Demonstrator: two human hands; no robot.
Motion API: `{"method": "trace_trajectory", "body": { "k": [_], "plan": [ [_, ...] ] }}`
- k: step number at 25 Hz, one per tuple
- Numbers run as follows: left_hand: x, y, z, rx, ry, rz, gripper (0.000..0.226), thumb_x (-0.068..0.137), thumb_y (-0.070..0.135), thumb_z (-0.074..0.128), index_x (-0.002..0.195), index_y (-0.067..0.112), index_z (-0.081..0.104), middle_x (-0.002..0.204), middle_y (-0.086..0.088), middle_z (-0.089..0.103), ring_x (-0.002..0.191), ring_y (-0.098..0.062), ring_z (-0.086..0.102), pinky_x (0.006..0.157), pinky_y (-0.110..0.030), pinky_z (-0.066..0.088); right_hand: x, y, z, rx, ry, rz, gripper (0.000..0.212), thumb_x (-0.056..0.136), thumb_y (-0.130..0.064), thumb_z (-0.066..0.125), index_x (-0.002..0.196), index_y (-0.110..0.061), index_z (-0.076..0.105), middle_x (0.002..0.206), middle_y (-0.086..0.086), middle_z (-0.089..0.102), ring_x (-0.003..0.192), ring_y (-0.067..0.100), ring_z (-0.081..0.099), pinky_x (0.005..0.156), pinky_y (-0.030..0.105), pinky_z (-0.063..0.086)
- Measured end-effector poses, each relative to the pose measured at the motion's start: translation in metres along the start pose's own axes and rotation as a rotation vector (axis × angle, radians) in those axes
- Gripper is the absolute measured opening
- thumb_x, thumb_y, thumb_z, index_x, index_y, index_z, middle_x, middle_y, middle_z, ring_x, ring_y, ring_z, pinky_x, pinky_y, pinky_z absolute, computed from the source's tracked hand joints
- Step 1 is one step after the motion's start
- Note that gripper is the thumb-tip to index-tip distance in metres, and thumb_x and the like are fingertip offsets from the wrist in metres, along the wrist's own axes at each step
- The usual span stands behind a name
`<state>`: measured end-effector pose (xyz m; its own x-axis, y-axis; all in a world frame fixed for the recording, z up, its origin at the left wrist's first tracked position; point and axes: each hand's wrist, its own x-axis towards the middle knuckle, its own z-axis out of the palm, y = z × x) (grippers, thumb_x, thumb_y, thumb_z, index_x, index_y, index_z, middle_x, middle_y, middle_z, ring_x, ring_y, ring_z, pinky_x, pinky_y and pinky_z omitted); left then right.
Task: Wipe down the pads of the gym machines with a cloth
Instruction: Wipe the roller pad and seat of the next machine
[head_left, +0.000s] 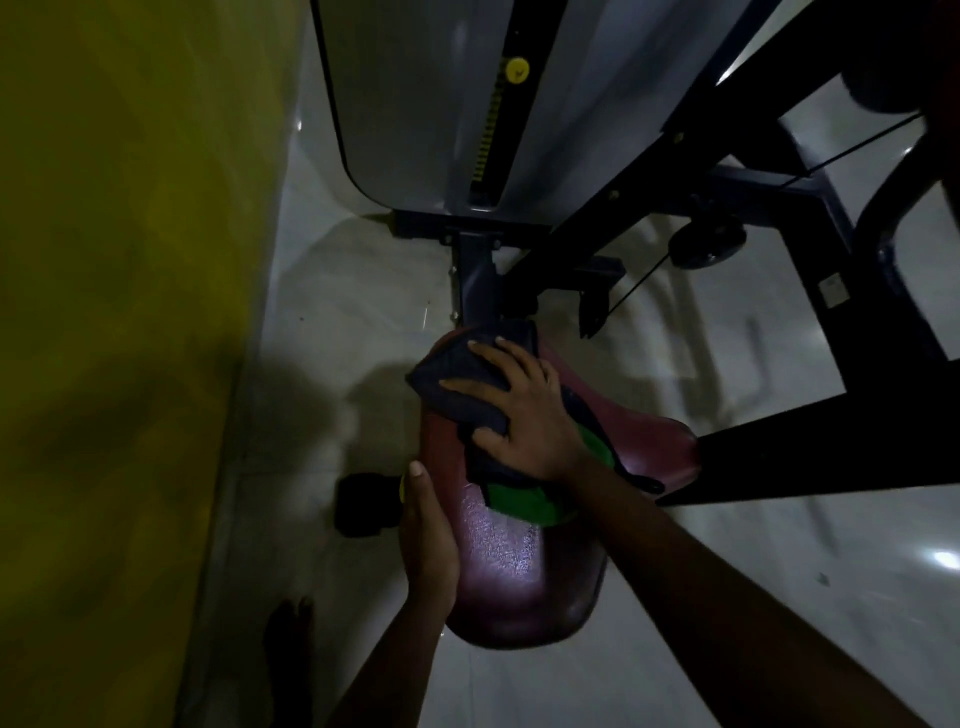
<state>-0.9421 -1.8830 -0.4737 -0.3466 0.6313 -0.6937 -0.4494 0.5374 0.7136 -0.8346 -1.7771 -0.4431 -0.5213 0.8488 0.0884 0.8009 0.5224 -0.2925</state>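
Open floor (332, 322) to the left of the maroon seat pad (514, 566), narrowed by the yellow wall (119, 260) and a small black object (363, 512) lying just beside the pad's left edge. Blocked straight ahead by the dark post (475, 275) and the grey weight-stack shroud (415, 98) above it. Hemmed on the right by black frame bars (810, 452) touching the pad's right end. Clear floor below the pad's near end. Pad top partly taken by the right hand (524, 410) spread flat on the cloth (467, 384); left edge taken by the left hand (426, 535).

left hand (427, 535): bare, no glove, no ring seen | right hand (524, 410): bare, 5 fingers spread, no jewellery seen | both forearms: bare, no sleeves | foot (291, 631): bare, dim
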Motion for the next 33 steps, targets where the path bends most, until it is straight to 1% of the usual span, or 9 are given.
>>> {"method": "trace_trajectory", "body": {
  "k": [2,6,8,13,20,24,26,29,33],
  "plan": [
    [0.003,0.000,0.001,0.051,0.007,0.003,0.100,0.061,0.091,0.031,0.129,0.022,0.054,0.132,-0.007,0.057,0.120,-0.022,0.053,0.106,-0.041,0.039,-0.007,-0.006,0.001,0.001,-0.022,-0.043,0.053,0.076,-0.050,0.038,0.126,-0.041,0.053,0.147,0.001,0.037,0.137,0.028,0.023,0.098,0.060,0.030],
    [-0.005,0.003,0.003,0.069,0.032,0.064,0.064,0.090,0.054,0.031,0.136,0.011,0.046,0.136,-0.013,0.051,0.120,-0.024,0.051,0.097,-0.029,0.037,-0.033,-0.016,0.005,0.035,-0.148,-0.369,0.048,0.080,-0.048,0.039,0.124,-0.039,0.054,0.147,0.001,0.037,0.137,0.028,0.023,0.098,0.058,0.027],
    [-0.005,0.003,0.002,0.160,0.049,0.116,0.053,0.098,0.040,0.030,0.139,0.008,0.042,0.142,-0.015,0.045,0.130,-0.027,0.043,0.101,-0.025,0.029,-0.007,0.000,0.001,0.033,-0.159,-0.375,0.050,0.080,-0.049,0.038,0.125,-0.038,0.056,0.146,0.002,0.039,0.137,0.027,0.026,0.095,0.054,0.030],
    [-0.001,0.003,0.004,0.350,0.047,0.204,0.053,0.098,0.041,0.028,0.139,0.011,0.042,0.139,-0.015,0.048,0.126,-0.032,0.046,0.103,-0.036,0.035,0.026,0.030,-0.007,0.041,-0.070,-0.155,0.052,0.078,-0.047,0.041,0.126,-0.034,0.056,0.144,0.006,0.042,0.131,0.032,0.034,0.093,0.055,0.035],
    [-0.001,0.002,0.003,0.353,0.014,0.257,0.056,0.092,0.055,0.034,0.130,0.017,0.051,0.125,-0.008,0.060,0.114,-0.028,0.056,0.099,-0.043,0.044,-0.051,0.053,-0.028,-0.032,0.105,0.297,0.054,0.077,-0.040,0.038,0.126,-0.028,0.056,0.143,0.011,0.042,0.120,0.037,0.046,0.088,0.052,0.045],
    [-0.002,0.003,0.003,0.395,0.024,0.275,0.062,0.090,0.057,0.032,0.129,0.013,0.051,0.123,-0.011,0.061,0.113,-0.029,0.057,0.096,-0.040,0.045,-0.087,0.013,-0.012,-0.114,0.403,0.696,0.053,0.071,-0.040,0.042,0.118,-0.026,0.062,0.141,0.012,0.045,0.124,0.037,0.040,0.097,0.053,0.037],
    [-0.004,0.004,0.003,0.391,0.019,0.265,0.066,0.089,0.058,0.033,0.132,0.010,0.049,0.127,-0.013,0.059,0.117,-0.031,0.055,0.098,-0.038,0.043,-0.089,-0.031,0.005,-0.092,0.445,0.765,0.052,0.071,-0.041,0.045,0.118,-0.028,0.061,0.142,0.011,0.045,0.128,0.033,0.033,0.097,0.055,0.034],
    [-0.008,0.007,0.003,0.403,0.023,0.205,0.057,0.096,0.047,0.034,0.138,0.009,0.042,0.135,-0.016,0.052,0.121,-0.032,0.050,0.093,-0.032,0.038,-0.107,-0.083,0.026,-0.036,0.357,0.659,0.054,0.070,-0.043,0.048,0.123,-0.035,0.055,0.145,0.004,0.040,0.131,0.029,0.029,0.099,0.054,0.034],
    [-0.011,0.006,0.002,0.424,0.016,0.232,0.056,0.096,0.044,0.037,0.139,0.008,0.040,0.135,-0.019,0.052,0.120,-0.034,0.051,0.087,-0.029,0.037,-0.141,-0.046,0.021,0.064,0.279,0.258,0.047,0.076,-0.044,0.045,0.122,-0.036,0.052,0.144,0.000,0.035,0.132,0.027,0.030,0.102,0.045,0.030]
  ]
}}
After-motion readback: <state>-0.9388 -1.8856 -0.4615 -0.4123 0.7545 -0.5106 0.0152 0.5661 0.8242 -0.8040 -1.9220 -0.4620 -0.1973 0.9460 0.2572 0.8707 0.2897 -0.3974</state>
